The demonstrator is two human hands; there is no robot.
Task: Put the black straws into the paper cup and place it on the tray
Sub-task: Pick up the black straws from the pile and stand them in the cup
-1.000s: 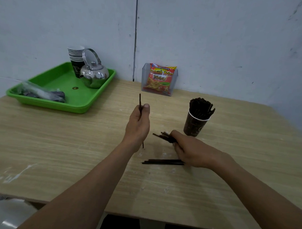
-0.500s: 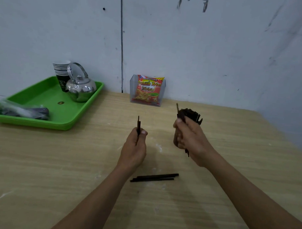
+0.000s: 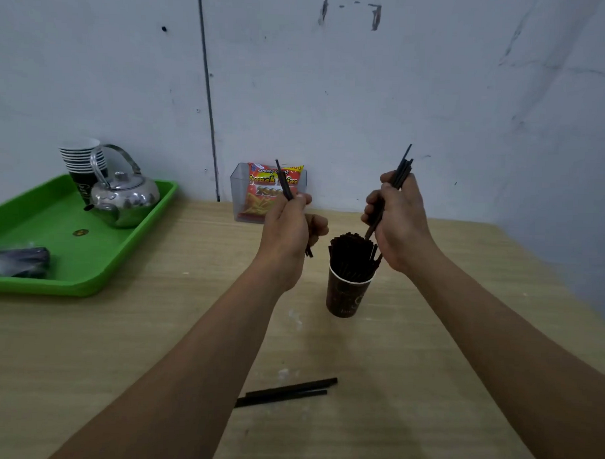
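Note:
A dark paper cup (image 3: 347,298) stands on the wooden table (image 3: 153,344), packed with black straws (image 3: 351,256). My right hand (image 3: 399,222) grips a small bundle of black straws (image 3: 402,172) just above and right of the cup, lower ends touching the cup's straws. My left hand (image 3: 289,229) pinches a single black straw (image 3: 284,180), held upright to the left of the cup. A few loose black straws (image 3: 287,392) lie on the table near me. The green tray (image 3: 98,256) sits at the far left.
On the tray stand a steel kettle (image 3: 125,197), a stack of paper cups (image 3: 80,163) and a plastic bag of dark items (image 3: 15,262). A clear holder with a snack packet (image 3: 271,190) stands against the white wall.
Both hands have risen and moved toward the cup. The right hand brought its straw bundle over the cup's mouth; the left hand carried its single straw closer to the cup.

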